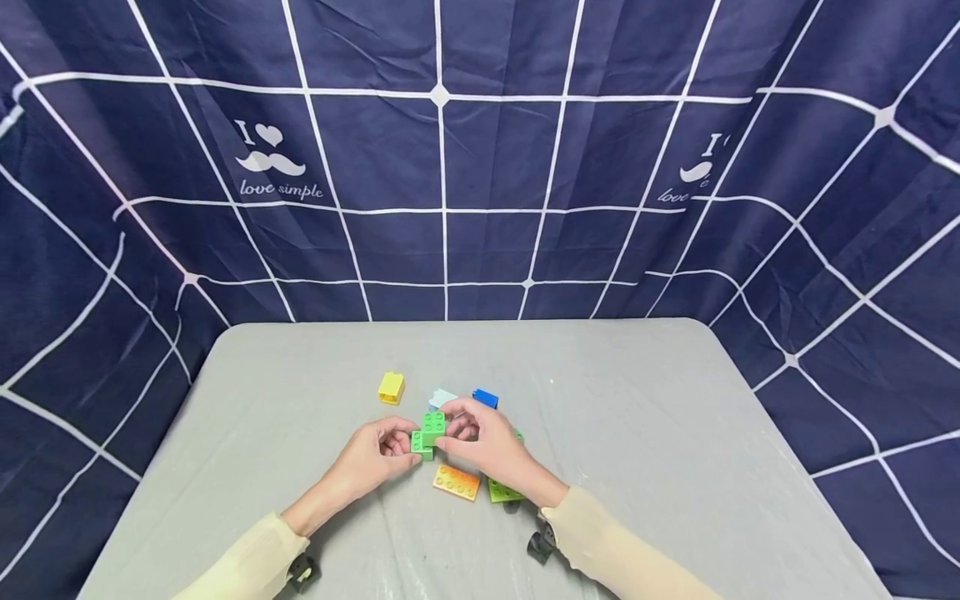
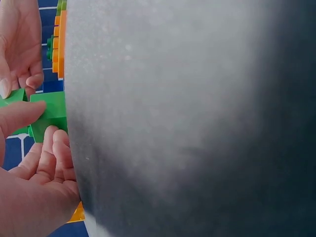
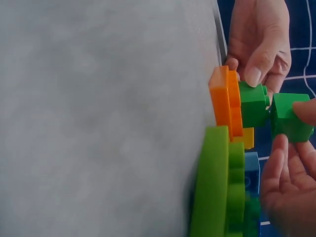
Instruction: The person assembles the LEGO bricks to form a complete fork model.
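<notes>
Low over the middle of the grey table, my left hand (image 1: 367, 457) pinches a small green brick (image 1: 422, 452) between thumb and fingers. A second green brick (image 1: 432, 423) is gripped by my right hand (image 1: 483, 437), just above and to the right of the first. From the right wrist, the left hand's green brick (image 3: 253, 104) has its studs facing the right hand's green brick (image 3: 291, 117). The two lie very close together; whether they touch I cannot tell. An orange brick (image 1: 456, 482) lies just in front of both hands.
Under the right forearm sits a lime brick (image 1: 504, 490), and another green brick (image 1: 519, 435) is mostly hidden behind that hand. Farther back lie a yellow brick (image 1: 391, 387), a light blue brick (image 1: 441, 398) and a dark blue brick (image 1: 486, 397). A blue checked curtain (image 1: 480, 167) surrounds the table (image 1: 615, 400).
</notes>
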`<state>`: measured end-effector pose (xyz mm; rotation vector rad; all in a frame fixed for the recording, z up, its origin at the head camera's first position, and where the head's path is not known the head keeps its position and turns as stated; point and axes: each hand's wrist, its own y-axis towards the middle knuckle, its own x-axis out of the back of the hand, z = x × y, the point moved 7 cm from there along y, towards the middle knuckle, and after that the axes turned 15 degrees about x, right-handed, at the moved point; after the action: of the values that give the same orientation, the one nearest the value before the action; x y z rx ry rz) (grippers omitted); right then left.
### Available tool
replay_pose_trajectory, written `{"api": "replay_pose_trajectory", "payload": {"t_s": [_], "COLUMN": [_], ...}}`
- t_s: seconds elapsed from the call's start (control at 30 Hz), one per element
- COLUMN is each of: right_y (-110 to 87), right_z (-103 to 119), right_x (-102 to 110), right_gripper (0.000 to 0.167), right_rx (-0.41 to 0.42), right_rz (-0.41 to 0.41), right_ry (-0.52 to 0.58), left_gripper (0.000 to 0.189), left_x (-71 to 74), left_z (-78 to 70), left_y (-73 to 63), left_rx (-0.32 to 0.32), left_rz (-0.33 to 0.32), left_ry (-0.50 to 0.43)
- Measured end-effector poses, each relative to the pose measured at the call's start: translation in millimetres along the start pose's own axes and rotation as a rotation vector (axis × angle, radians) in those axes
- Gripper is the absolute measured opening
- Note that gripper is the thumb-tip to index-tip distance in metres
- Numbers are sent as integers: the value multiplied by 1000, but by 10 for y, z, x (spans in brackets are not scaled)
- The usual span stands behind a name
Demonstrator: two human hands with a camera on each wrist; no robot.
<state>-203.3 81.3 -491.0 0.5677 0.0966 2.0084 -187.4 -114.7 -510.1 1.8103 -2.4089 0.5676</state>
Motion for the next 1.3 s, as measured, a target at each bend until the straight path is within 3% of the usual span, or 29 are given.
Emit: {"api": "replay_pose_trajectory", "payload": {"t_s": [0.3,0.67,0.83,1.07,1.3], "right_y": [36,62,62,53,46], "right_z": [25,46,83,117,122], "right_x": [-29,-109,-114,-126,-111], "right_gripper": [39,39,38,38,38], "right_rx": [6,29,25,52,25], "right_rz": [-2,34,49,62,51], "right_ry": [-56,-68,-94,-133,-115], "left_gripper": [38,31,29,28,28], "left_x": [-19,23,27,36,57], "left_z": [10,10,32,25,34], "left_y": [16,1,-1,-2,-11], "left_rx": [-14,-23,3,-12,-15], "left_rz": [19,-41,-21,-6,-4], "left_ry": [17,66,40,10,2]}}
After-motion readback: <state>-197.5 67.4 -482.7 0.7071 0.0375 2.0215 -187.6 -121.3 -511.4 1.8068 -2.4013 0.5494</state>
